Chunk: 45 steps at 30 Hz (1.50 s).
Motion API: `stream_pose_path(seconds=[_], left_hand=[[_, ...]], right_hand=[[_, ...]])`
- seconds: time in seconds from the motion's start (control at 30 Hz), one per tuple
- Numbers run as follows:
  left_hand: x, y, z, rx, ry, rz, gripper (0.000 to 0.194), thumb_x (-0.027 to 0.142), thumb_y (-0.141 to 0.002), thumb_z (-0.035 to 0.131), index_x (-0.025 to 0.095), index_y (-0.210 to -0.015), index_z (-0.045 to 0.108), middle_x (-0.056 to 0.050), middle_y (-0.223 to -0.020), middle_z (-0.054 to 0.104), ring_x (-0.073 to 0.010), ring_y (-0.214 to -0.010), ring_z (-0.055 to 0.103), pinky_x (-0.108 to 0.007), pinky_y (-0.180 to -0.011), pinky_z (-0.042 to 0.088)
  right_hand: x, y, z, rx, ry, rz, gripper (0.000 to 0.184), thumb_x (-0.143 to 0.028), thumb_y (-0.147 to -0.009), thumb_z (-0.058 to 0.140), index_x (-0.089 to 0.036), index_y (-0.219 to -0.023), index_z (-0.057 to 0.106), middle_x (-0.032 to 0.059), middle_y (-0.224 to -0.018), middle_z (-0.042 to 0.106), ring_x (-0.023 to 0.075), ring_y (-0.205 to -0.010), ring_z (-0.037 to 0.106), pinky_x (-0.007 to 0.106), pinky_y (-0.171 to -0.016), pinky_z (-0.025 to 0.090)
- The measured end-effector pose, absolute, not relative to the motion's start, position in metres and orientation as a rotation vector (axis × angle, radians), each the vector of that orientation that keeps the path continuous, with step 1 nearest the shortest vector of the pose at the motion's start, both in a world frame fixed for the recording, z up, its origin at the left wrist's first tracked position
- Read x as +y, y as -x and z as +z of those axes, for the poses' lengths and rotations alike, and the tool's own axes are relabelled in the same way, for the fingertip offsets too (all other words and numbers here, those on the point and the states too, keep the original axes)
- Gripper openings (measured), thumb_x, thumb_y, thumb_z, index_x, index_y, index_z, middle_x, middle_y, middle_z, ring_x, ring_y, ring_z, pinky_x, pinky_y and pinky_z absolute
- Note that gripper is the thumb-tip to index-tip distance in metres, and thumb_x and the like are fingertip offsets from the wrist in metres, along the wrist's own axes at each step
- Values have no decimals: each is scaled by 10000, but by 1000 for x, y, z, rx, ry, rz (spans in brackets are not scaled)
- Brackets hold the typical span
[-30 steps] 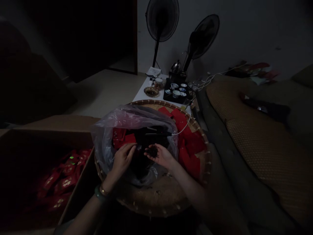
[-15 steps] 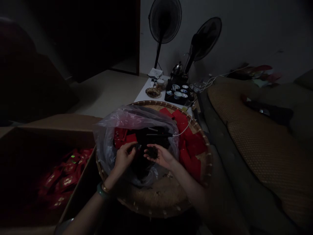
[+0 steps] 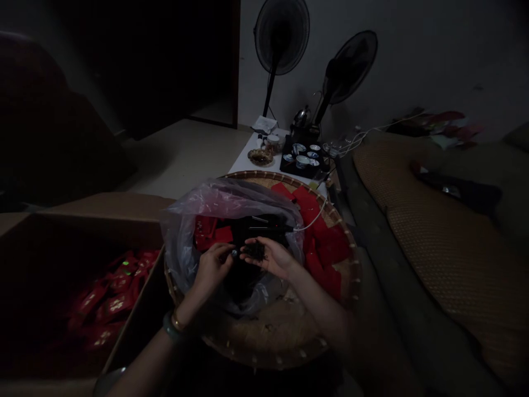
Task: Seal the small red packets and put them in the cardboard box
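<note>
While I watch from afar through the head camera, the right hand (image 3: 273, 258) lies palm up and cupped, its fingers unclosed beneath a loose clump of dark leaf-like matter (image 3: 255, 251). The clump forms a roundish mound over the fingers and shows me no clear long axis; the fingers under it point left, toward the other hand. The left hand (image 3: 211, 269) has thumb and forefinger brought together on a small shiny piece (image 3: 234, 253) at its fingertips, just beside the right fingertips; I cannot tell which way this piece points. Both hands sit over an open plastic bag (image 3: 219, 194) in a round woven tray (image 3: 268, 336). Behind them, a slim dark tool (image 3: 281, 227) lies with its long axis running left to right, metal tip to the left, white cord (image 3: 314, 219) to the right. Red packets (image 3: 333, 243) lie along the tray's right side.
</note>
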<state>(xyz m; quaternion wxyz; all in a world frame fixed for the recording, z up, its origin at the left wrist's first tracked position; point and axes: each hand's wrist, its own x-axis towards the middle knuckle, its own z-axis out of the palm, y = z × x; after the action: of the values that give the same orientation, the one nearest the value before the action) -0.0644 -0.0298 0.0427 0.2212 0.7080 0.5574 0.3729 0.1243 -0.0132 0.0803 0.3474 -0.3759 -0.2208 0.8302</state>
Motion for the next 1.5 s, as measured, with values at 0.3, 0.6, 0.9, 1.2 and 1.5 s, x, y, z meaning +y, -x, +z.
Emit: stream_pose_path(seconds=[0.3, 0.6, 0.9, 1.2, 1.5], left_hand=[[-31, 61, 42, 1515, -1847, 1058, 258, 193, -737, 506, 194, -918, 689, -51, -928, 682, -170, -820, 639, -277, -721, 503], [-31, 58, 37, 1437, -1665, 1115, 285, 221, -713, 551, 191, -960, 691, -50, -927, 674, -178, -836, 635, -272, -712, 508], [-34, 55, 34, 1471, -1667, 1136, 304, 160, -686, 524, 200, -941, 684, -37, -931, 661, -171, -852, 623, -274, -754, 508], [-36, 52, 37, 1475, -1678, 1109, 330, 139, -691, 496, 204, -954, 686, -38, -950, 651, -164, -865, 619, -267, -744, 508], [-37, 49, 36, 1459, -1689, 1104, 346, 129, -703, 498, 199, -987, 682, -52, -979, 631, -174, -899, 609, -275, -762, 506]], right_hand=[[2, -110, 83, -1159, 985, 2103, 383, -55, -603, 608, -155, -969, 562, -3, -868, 644, 120, -790, 637, 289, -835, 482], [13, -109, 82, -2001, 1164, 1449, 413, -79, -577, 668, -177, -972, 600, -2, -871, 633, 169, -830, 576, 271, -725, 435], [9, -108, 79, -2061, 1143, 1338, 382, -44, -599, 582, -198, -945, 636, 10, -829, 656, 162, -778, 603, 262, -677, 446], [2, -104, 81, -2172, 1323, 942, 221, -75, -668, 590, -210, -833, 645, 35, -782, 629, 192, -740, 586, 308, -697, 432], [-4, -100, 82, -2186, 1357, 830, 157, -89, -698, 624, -200, -809, 631, 38, -808, 572, 174, -733, 554, 299, -682, 429]])
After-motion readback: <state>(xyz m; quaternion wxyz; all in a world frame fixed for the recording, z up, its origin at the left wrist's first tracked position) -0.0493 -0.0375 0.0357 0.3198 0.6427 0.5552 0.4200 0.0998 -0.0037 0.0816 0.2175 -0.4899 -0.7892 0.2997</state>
